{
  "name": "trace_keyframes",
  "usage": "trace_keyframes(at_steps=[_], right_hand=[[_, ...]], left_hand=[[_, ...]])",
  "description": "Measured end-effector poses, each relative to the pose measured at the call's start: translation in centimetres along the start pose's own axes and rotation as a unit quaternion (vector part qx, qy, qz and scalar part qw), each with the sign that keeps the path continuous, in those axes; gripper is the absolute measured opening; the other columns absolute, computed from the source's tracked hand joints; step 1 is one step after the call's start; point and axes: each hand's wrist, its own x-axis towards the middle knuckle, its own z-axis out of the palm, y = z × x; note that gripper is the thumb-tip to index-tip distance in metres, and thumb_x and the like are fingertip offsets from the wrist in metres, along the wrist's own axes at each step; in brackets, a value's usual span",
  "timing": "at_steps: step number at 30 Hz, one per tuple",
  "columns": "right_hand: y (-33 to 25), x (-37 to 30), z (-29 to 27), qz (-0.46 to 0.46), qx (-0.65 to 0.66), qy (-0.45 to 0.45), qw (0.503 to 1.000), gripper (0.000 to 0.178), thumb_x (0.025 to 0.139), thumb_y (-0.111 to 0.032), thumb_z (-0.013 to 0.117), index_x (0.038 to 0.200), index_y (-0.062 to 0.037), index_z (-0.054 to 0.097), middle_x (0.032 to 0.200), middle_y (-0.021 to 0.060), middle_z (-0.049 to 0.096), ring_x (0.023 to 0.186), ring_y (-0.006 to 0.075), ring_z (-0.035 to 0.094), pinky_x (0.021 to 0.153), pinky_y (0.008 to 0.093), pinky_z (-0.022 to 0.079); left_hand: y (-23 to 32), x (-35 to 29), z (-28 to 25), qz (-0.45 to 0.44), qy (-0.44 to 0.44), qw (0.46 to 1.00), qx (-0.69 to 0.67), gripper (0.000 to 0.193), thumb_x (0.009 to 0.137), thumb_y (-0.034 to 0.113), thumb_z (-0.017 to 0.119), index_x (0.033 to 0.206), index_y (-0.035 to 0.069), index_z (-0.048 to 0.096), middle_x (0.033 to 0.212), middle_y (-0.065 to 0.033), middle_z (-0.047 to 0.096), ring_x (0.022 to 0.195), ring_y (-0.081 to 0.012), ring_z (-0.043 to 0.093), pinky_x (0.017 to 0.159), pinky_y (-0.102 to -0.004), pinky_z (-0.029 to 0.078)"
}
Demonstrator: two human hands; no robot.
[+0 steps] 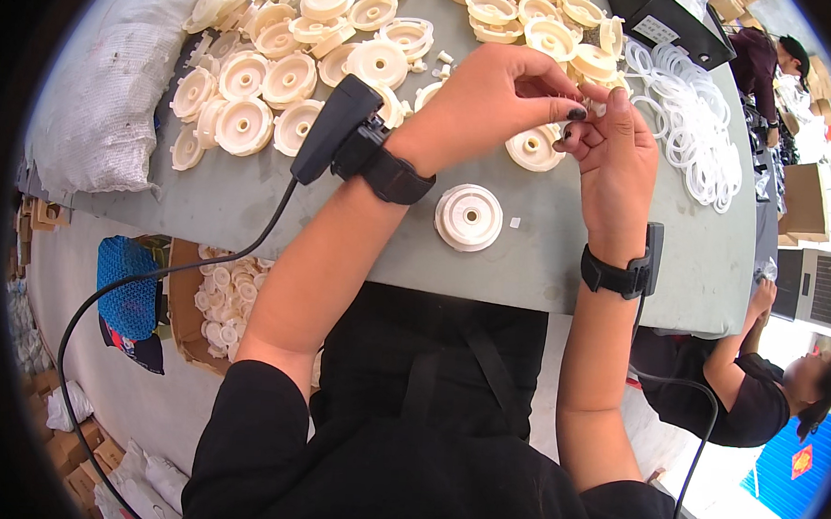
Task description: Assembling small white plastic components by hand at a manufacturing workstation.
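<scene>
Over the far right part of the table, my left hand (506, 96) and my right hand (620, 143) meet fingertip to fingertip. Each is closed in a pinch; whatever lies between the fingers is too small or hidden to name. Below them, one cream round plastic part (480, 227) with a raised ring and a centre hole lies flat on the table. A tiny white square piece (514, 223) is just right of it. Under the hands sits another cream round part (534, 150), partly covered by my fingers.
Many cream plastic parts (244, 74) are heaped at the far left, with a second heap (550, 35) at the far middle. White rings (699, 133) pile at the right. A white woven sack (103, 97) stands left; a carton (190, 319) of parts is below. Co-workers (743, 394) are at right.
</scene>
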Motion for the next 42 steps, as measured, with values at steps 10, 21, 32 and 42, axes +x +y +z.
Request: trace_keyframes(at_steps=[10, 21, 32, 42], right_hand=[[-0.7, 0.1, -0.8, 0.004, 0.102, -0.109, 0.989, 0.031, 0.096, -0.021, 0.044, 0.108, 0.0049, 0.056, 0.075, 0.0091, 0.061, 0.059, 0.0112, 0.055, 0.058, 0.0282, 0.052], [-1.2, -0.4, -0.7, 0.044, 0.115, -0.152, 0.981, 0.026, 0.094, -0.018, 0.048, 0.106, 0.0026, 0.056, 0.065, 0.0050, 0.058, 0.049, 0.0097, 0.051, 0.050, 0.0252, 0.049], [-0.3, 0.3, -0.9, -0.019, 0.104, -0.044, 0.993, 0.022, 0.089, -0.010, 0.056, 0.107, 0.0032, 0.058, 0.081, 0.0080, 0.062, 0.069, 0.0134, 0.061, 0.067, 0.0271, 0.054], [-1.5, -0.6, -1.5, -0.058, 0.144, -0.166, 0.974, 0.024, 0.089, -0.008, 0.053, 0.110, 0.0024, 0.057, 0.086, 0.0102, 0.062, 0.074, 0.0150, 0.060, 0.071, 0.0292, 0.053]], left_hand=[[-0.3, 0.4, -0.4, 0.018, 0.009, 0.996, -0.084, 0.017, 0.082, 0.005, 0.064, 0.097, -0.002, 0.063, 0.091, -0.0073, 0.065, 0.080, -0.0123, 0.062, 0.072, -0.0247, 0.051], [0.1, 0.0, -0.2, 0.030, -0.050, 0.993, -0.107, 0.016, 0.084, 0.005, 0.061, 0.098, -0.002, 0.062, 0.081, -0.0047, 0.064, 0.070, -0.0097, 0.059, 0.064, -0.0229, 0.049], [2.1, -1.1, -2.5, -0.042, 0.038, 0.984, 0.170, 0.037, 0.079, 0.023, 0.068, 0.109, 0.004, 0.057, 0.084, -0.0056, 0.061, 0.076, -0.0127, 0.057, 0.068, -0.0258, 0.046], [1.9, -12.2, 2.8, -0.044, 0.101, 0.898, 0.426, 0.058, 0.076, 0.032, 0.068, 0.125, 0.008, 0.046, 0.119, -0.0127, 0.051, 0.110, -0.0270, 0.048, 0.091, -0.0355, 0.037]])
